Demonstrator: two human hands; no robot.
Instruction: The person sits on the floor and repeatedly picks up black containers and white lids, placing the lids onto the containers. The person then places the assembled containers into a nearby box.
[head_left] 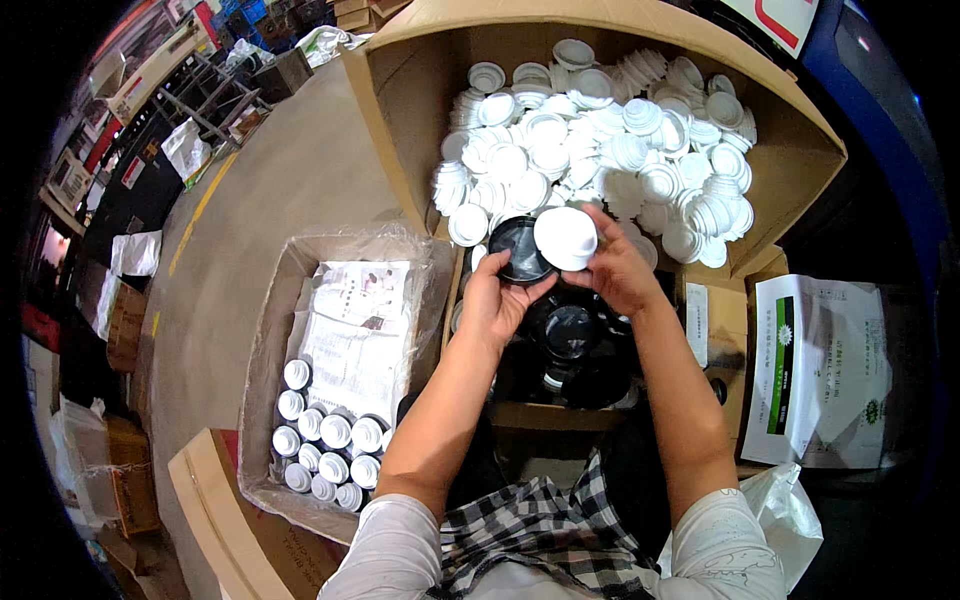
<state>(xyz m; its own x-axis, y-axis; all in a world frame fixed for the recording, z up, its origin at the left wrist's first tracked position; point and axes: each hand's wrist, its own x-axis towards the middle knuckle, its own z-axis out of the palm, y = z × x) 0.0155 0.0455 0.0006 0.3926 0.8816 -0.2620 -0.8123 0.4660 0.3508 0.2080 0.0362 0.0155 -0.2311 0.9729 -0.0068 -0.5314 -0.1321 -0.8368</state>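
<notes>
Closest in is the black-and-white checked cloth (pixel 540 525) across the person's lap, between two short white sleeves (pixel 400 545). Beside the right sleeve sits a crumpled white plastic bag (pixel 795 510). To the left, an open carton (pixel 262 330) lined with clear plastic holds a dozen or so white-topped round pieces (pixel 336 432), grouped at its near end, with printed paper sheets (pixel 355 300) spread over the rest. In the middle, between the forearms, an open box (pixel 560 415) contains glossy black round parts (pixel 570 330). Over on the right lies a white printed package (pixel 830 380) with a green-and-black strip. Above the middle box, the left hand (pixel 498 305) grips a shallow black round piece (pixel 522 250) by its rim, thumb on the near left side, fingers underneath. The right hand (pixel 622 272) pinches a white domed cap (pixel 567 238) from its right side; the cap overlaps the black piece's edge, though I can't tell whether they touch. Just beyond the hands, a big cardboard carton (pixel 400 130) is heaped with white stepped round caps (pixel 600 130). Farther off stretch a grey floor (pixel 290 150) with a yellow line (pixel 200 215), a metal stepladder (pixel 205 95) and blue crates (pixel 245 20).
</notes>
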